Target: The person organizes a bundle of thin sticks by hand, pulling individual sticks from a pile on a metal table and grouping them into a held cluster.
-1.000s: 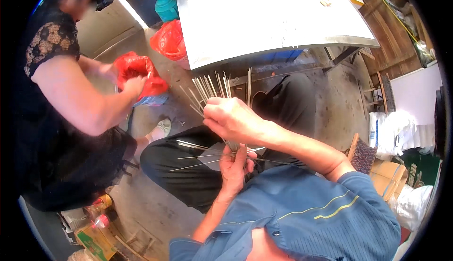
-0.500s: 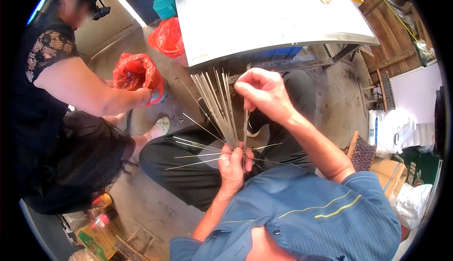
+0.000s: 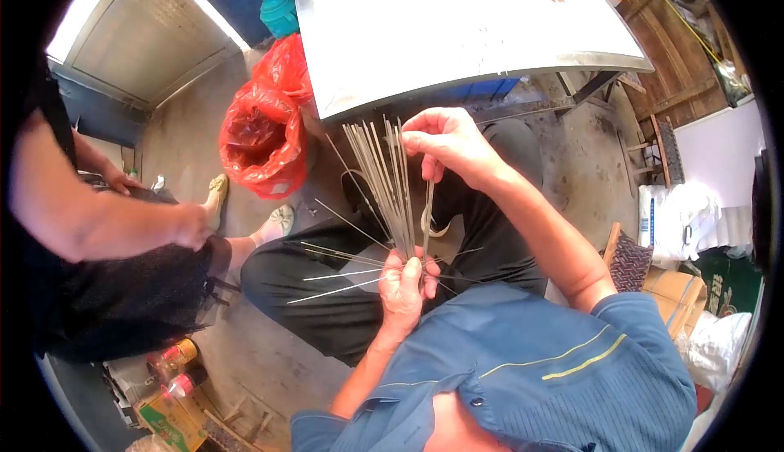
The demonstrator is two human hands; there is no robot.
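Both hands grip thin sticks, seemingly bamboo, over the lap.

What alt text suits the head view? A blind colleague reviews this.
The left hand grips a fanned bundle of thin pale sticks while the right hand pinches one flat strip. Red plastic bags sit beside a white metal table.

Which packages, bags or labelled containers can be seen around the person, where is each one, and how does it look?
Red bags: two crumpled plastic bags on the floor left of the metal table, the nearer one open.
Teal jug: behind the bags, by the table edge, white cap.
Bottles: lower left on the floor, yellowish, red caps.
Printed carton: lower left, green and yellow.
Brown box: right side, cardboard.
White sacks: right, above the box.
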